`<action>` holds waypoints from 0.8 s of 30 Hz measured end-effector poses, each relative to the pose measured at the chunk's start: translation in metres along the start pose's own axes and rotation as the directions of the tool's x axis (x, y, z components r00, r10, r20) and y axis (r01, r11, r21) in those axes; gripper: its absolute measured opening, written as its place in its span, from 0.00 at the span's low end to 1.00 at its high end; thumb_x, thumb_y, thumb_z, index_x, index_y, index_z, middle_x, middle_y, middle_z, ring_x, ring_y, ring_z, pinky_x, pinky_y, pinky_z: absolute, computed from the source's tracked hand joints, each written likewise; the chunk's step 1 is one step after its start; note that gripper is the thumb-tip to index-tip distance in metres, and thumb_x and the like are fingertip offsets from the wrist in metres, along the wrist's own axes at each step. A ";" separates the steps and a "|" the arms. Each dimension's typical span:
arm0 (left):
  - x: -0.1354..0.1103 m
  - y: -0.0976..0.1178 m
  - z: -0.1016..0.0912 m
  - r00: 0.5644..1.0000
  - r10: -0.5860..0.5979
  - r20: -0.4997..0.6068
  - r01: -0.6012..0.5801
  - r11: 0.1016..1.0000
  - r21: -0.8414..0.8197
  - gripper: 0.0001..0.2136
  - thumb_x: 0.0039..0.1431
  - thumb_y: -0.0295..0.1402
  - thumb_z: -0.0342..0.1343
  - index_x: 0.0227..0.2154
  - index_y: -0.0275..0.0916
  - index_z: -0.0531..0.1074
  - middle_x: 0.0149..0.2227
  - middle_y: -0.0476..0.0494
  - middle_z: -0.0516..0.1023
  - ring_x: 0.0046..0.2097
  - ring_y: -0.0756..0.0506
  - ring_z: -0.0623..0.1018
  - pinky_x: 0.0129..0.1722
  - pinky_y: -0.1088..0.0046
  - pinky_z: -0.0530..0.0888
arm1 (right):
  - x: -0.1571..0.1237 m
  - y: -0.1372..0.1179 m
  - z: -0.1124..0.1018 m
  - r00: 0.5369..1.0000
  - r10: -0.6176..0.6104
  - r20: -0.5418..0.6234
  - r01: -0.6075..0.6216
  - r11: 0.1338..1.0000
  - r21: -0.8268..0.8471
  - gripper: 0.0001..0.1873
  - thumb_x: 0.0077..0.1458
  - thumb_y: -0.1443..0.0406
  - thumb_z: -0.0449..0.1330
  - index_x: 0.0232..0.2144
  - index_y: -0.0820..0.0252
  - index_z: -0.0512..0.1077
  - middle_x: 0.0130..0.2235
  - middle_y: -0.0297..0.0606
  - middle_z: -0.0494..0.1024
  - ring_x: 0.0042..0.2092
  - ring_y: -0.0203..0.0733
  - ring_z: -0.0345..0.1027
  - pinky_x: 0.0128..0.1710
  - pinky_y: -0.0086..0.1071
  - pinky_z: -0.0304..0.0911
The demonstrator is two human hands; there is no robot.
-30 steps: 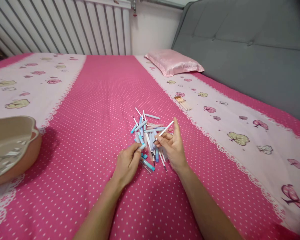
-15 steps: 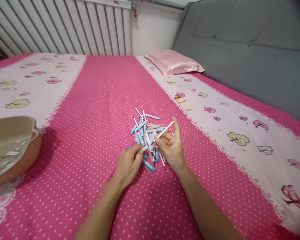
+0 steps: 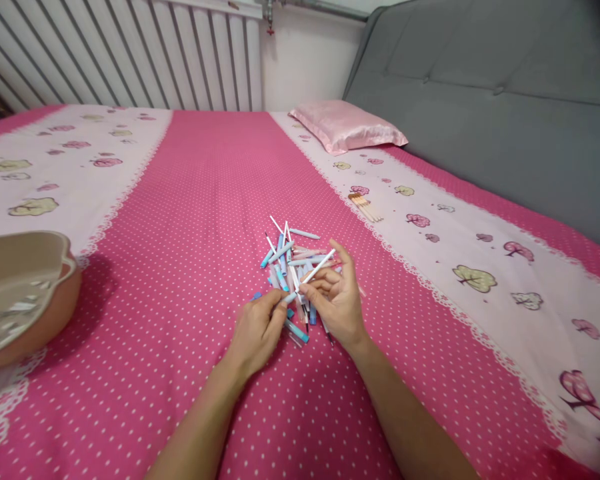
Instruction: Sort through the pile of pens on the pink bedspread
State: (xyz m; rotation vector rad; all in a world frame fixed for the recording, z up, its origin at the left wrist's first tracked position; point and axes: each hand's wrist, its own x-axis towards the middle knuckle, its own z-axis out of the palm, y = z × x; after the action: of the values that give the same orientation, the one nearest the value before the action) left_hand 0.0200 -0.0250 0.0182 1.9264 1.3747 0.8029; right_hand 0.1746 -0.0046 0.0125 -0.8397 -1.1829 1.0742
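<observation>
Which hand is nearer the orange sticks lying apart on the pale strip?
Right. The right hand lies at the pen pile, below and left of the orange sticks; the left hand sits farther left and lower.

- The bed (image 3: 190, 200) wore a pink dotted sheet.
- A pile of pens (image 3: 293, 263) lay mid-bed.
- A pink pillow (image 3: 347, 125) lay by the headboard.
- A tan basin (image 3: 15, 293) sat at the left.
- A bundle of sticks (image 3: 365, 205) lay apart.
</observation>
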 end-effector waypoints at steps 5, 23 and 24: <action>0.000 0.000 0.000 1.000 0.001 0.008 -0.001 1.000 0.005 0.15 0.64 0.38 0.39 0.32 0.39 0.68 0.25 0.47 0.71 0.28 0.47 0.69 0.31 0.70 0.61 | 0.001 -0.002 0.000 0.999 -0.026 -0.025 0.025 0.999 -0.030 0.41 0.49 0.66 0.65 0.61 0.48 0.49 0.32 0.30 0.73 0.29 0.34 0.71 0.30 0.28 0.68; -0.001 0.001 0.000 1.000 0.001 0.005 -0.001 1.000 0.009 0.15 0.64 0.39 0.39 0.32 0.38 0.68 0.25 0.48 0.70 0.28 0.47 0.69 0.31 0.71 0.62 | -0.001 -0.005 0.000 0.998 -0.035 -0.058 0.032 0.998 -0.058 0.35 0.52 0.64 0.63 0.58 0.50 0.52 0.32 0.29 0.74 0.26 0.33 0.71 0.28 0.28 0.68; 0.000 0.001 0.000 1.000 0.001 0.007 -0.001 1.000 0.009 0.15 0.64 0.39 0.39 0.32 0.38 0.68 0.25 0.48 0.70 0.28 0.47 0.69 0.31 0.71 0.62 | -0.001 -0.006 0.001 0.997 -0.039 -0.059 0.035 0.998 -0.061 0.35 0.52 0.65 0.63 0.58 0.50 0.52 0.32 0.30 0.74 0.26 0.33 0.71 0.28 0.28 0.68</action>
State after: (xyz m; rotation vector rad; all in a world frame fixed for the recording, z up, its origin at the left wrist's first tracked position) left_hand 0.0206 -0.0258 0.0190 1.9349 1.3758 0.7912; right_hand 0.1752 -0.0073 0.0179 -0.8875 -1.1801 0.9807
